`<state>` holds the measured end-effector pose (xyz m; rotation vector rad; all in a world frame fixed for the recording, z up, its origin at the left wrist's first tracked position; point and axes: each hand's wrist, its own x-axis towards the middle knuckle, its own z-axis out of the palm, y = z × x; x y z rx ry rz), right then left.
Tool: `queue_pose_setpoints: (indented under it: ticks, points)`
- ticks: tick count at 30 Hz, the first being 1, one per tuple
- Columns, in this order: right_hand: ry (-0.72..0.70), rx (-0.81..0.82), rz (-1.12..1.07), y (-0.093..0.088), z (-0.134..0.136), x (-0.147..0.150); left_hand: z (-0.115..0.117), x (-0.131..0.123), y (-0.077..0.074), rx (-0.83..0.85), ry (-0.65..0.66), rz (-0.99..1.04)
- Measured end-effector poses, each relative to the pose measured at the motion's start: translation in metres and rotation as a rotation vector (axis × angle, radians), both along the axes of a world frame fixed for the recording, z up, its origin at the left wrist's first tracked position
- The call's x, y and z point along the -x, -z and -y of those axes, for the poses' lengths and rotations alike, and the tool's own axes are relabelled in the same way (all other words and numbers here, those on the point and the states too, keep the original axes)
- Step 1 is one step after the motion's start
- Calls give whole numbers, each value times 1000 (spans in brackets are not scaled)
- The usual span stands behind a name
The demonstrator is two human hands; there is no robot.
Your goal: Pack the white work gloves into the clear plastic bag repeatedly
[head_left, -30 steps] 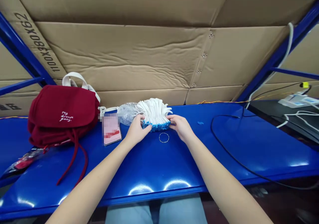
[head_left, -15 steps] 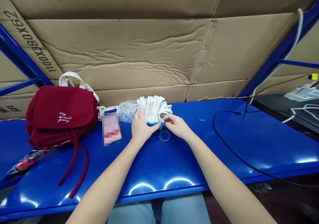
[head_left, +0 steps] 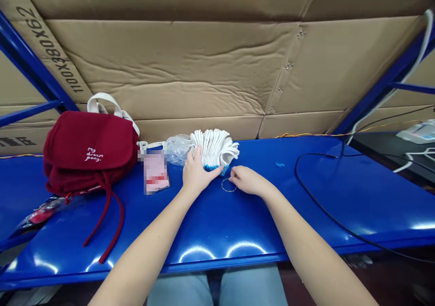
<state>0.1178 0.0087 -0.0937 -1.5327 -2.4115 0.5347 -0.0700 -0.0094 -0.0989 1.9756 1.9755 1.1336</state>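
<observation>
A bundle of white knit gloves with blue-edged cuffs lies on the blue bench top. My left hand grips its near left side, fingers along the side and thumb across the blue cuffs. Just right of the cuffs, my right hand has its fingers pinched together at the upper right edge of a thin pale loop, perhaps a rubber band. The loop appears to rest on the bench; the fingertips partly hide where they meet it.
Left of the gloves are a crumpled clear plastic bag, a pink phone and a red backpack. A blue thread scrap and a black cable lie to the right. Cardboard stands behind.
My right hand has left the glove cuffs and moved slightly down and right to the thin loop, its fingers closing there. My left hand stays on the gloves. The view has shifted slightly.
</observation>
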Motion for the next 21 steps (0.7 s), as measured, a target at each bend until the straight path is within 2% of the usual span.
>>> queue_pose_setpoints:
  ticks: [2, 4, 7, 10, 13, 17, 21]
  points:
    - [62, -1, -147, -4, -2, -4, 0, 0, -1, 7, 0, -1]
    - [172, 45, -483, -7, -4, -6, 0, 0, -1, 16, -5, -7]
    - [295, 217, -1079, -10, -5, -2, 0, 0, 0, 14, -7, -13]
    - [350, 425, -1408, -13, -2, 3, 0, 0, 0, 8, -3, -9]
    - [393, 560, -1517, -15, 0, 4, 0, 0, 0, 10, 1, -1]
    - [475, 638, -1506, -19, -2, -2, -1, 1, 0, -1, 13, 7]
    - [423, 672, -1477, -22, 0, -5, -1, 1, 1, 7, 10, 0]
